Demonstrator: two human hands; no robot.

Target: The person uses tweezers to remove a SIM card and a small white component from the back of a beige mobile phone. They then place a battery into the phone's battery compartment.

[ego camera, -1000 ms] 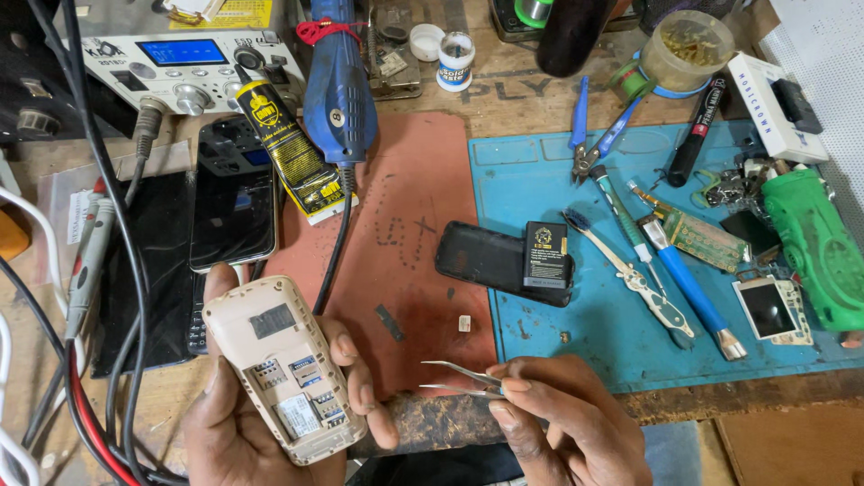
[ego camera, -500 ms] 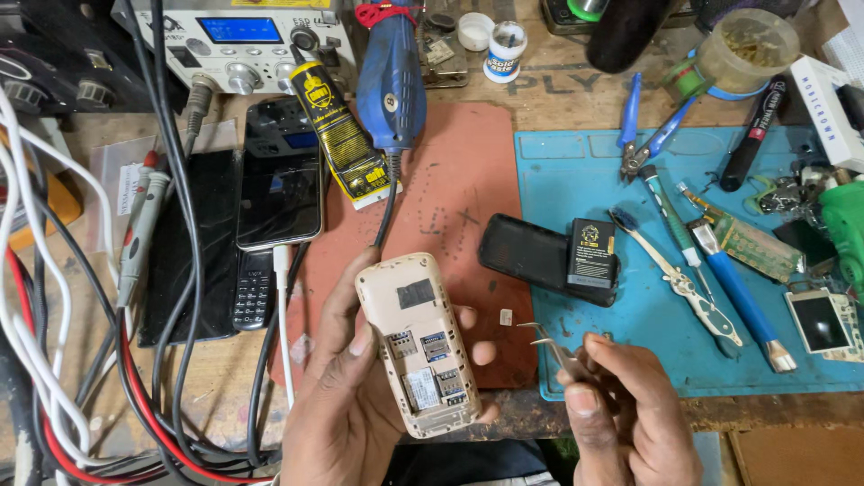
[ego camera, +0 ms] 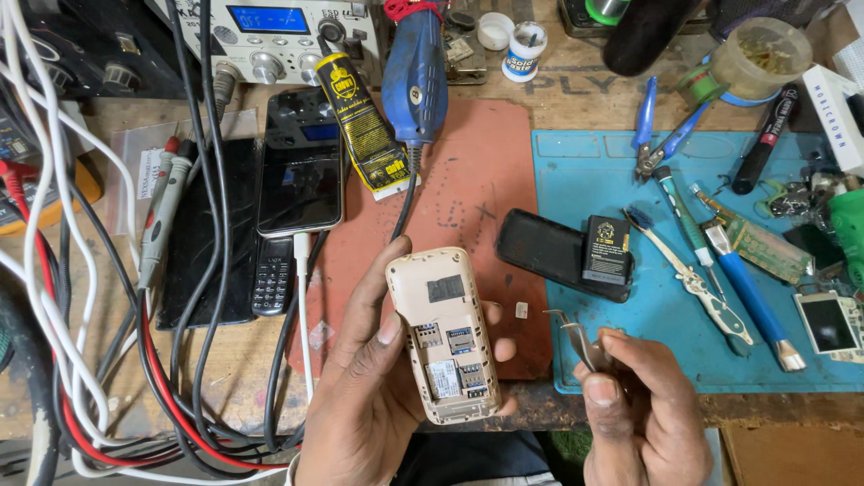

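Observation:
My left hand (ego camera: 364, 396) holds a small beige phone (ego camera: 443, 331) with its back cover off, so the card slots and battery bay show. My right hand (ego camera: 643, 409) grips metal tweezers (ego camera: 569, 329), tips pointing up and left, a short way right of the phone. On the mats just beyond lie a black back cover (ego camera: 544, 250) and a black battery (ego camera: 607, 250) on top of it. A tiny white chip (ego camera: 521, 310) rests on the red mat (ego camera: 468, 180) between phone and tweezers.
A blue mat (ego camera: 594, 171) to the right carries a brush, screwdrivers, pliers and circuit boards. A blue rotary tool (ego camera: 414, 76), a glue tube (ego camera: 360, 121), several phones (ego camera: 301, 180) and a tangle of cables (ego camera: 54, 297) fill the left and back.
The view has shifted, so the bench items sit further right. My left hand has turned the phone more upright. The tweezers have swung from pointing left to pointing up.

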